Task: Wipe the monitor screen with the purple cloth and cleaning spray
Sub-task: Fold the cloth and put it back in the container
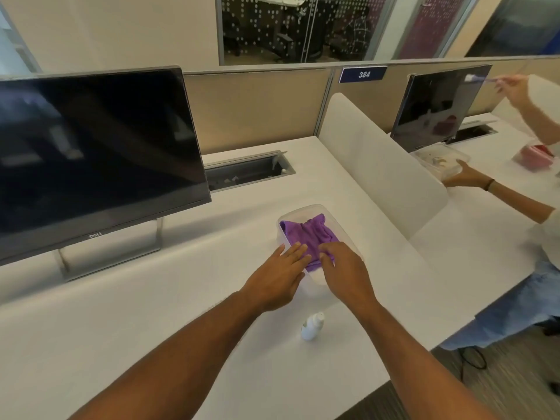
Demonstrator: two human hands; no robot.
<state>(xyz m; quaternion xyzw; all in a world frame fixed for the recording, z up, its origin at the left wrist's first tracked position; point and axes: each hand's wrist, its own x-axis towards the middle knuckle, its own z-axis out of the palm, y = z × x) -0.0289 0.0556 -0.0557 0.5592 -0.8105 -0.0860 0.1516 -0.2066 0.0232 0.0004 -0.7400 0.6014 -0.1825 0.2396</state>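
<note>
Left hand flat and spread, fingers extended onto the near edge of the purple cloth, holding nothing; right hand curled, fingertips pinching the cloth's near corner. Cloth bunched inside a clear container on the white desk, long axis running away from the body, right of the dark monitor. Spray bottle on its side between the forearms, nozzle pointing away.

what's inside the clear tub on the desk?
The clear tub holds a crumpled purple cloth. The left hand and right hand cover its near end, so anything there or beneath the cloth is hidden.
</note>
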